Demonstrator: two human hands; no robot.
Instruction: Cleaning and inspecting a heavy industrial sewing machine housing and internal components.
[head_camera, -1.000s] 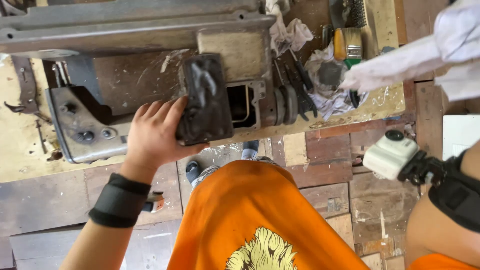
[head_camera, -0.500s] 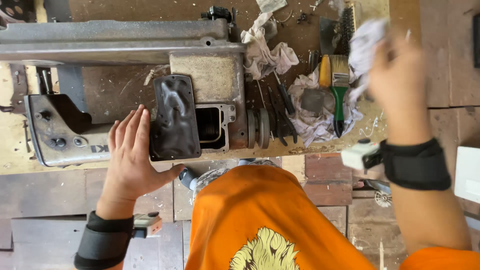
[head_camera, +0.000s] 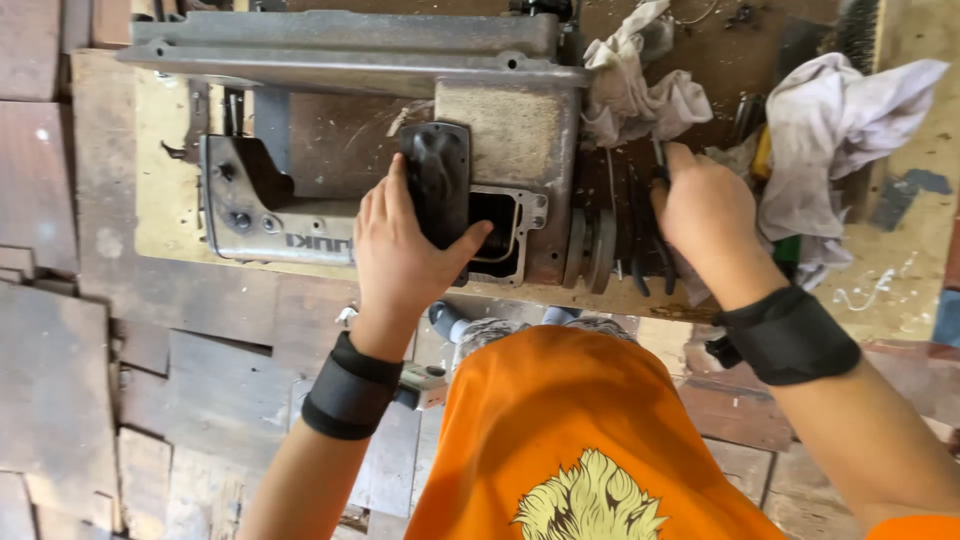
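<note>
A grey industrial sewing machine head (head_camera: 350, 60) lies on its side on a worn wooden table (head_camera: 150, 200). My left hand (head_camera: 400, 250) holds a black cover plate (head_camera: 437, 180) against the machine's face, beside a rectangular opening (head_camera: 497, 225). My right hand (head_camera: 705, 215) rests on the black handwheel and pulley (head_camera: 620, 245) at the machine's end, fingers curled over it. Both wrists carry black bands.
A crumpled white rag (head_camera: 635, 95) lies on the machine's end, and a larger grey cloth (head_camera: 840, 130) lies right of my right hand. Brush bristles (head_camera: 860, 25) show at the top right. An orange shirt (head_camera: 590, 440) fills the foreground above a brick floor (head_camera: 90, 420).
My right hand let go of the cloth it held up and came down onto the handwheel. My left hand shifted the black plate closer to the opening. The view moved right.
</note>
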